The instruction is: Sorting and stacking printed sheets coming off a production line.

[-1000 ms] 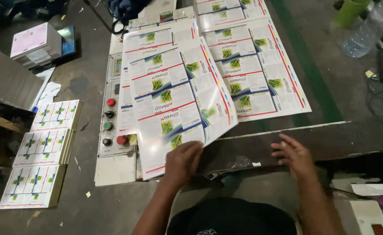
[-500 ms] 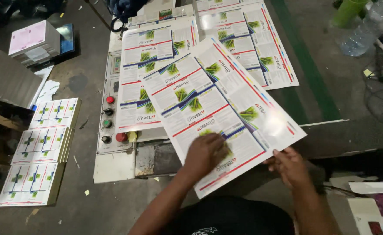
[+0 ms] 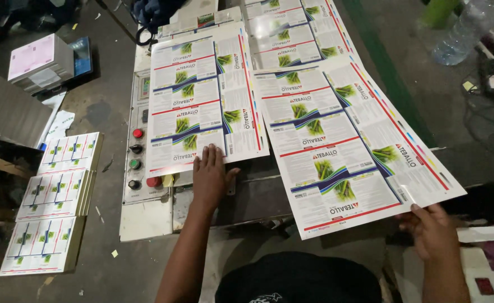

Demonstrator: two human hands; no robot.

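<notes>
Glossy printed sheet (image 3: 353, 148) is pinched at its near corner by the right hand (image 3: 435, 230); the left hand (image 3: 210, 177), spread flat, should pin the neighbouring stack (image 3: 202, 101).

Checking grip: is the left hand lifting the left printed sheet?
No, the left hand lies flat on the left printed sheet, pressing its bottom edge.

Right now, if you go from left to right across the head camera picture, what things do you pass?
Stacks of small printed sheets → button panel → left hand on a big printed sheet → second big sheet → right hand holding its corner → plastic bottle.
</notes>
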